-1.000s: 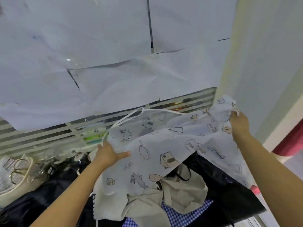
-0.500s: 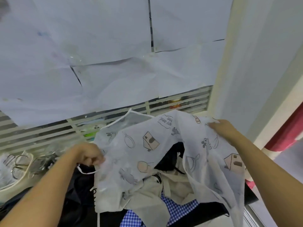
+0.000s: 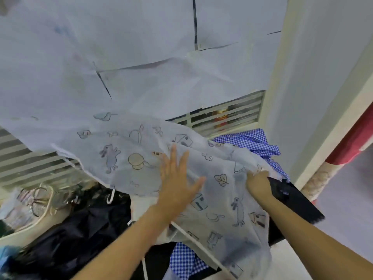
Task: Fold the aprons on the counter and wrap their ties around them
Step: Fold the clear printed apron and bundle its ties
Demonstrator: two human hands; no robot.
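Observation:
A white apron (image 3: 129,158) printed with small cartoon drawings billows over the pile of aprons on the counter, its left part lifted in the air. My left hand (image 3: 177,182) lies flat on its middle with straight, spread fingers. My right hand (image 3: 257,181) grips a bunched edge of the same apron at the right. One white tie (image 3: 198,247) runs diagonally under the cloth near the front, another tie (image 3: 111,196) dangles at the left. A blue checked apron (image 3: 252,141) shows behind at the right and again at the front.
Dark aprons (image 3: 70,235) lie heaped at the left, a black one (image 3: 292,201) at the right over the counter edge. A white basket (image 3: 40,201) with clutter stands at far left. Paper sheets (image 3: 141,47) cover the slatted window behind; a wall pillar (image 3: 312,77) stands right.
The printed apron has been flung out to the left. My left hand let go of its edge and now presses flat on the cloth; my right hand dropped lower, still gripping it.

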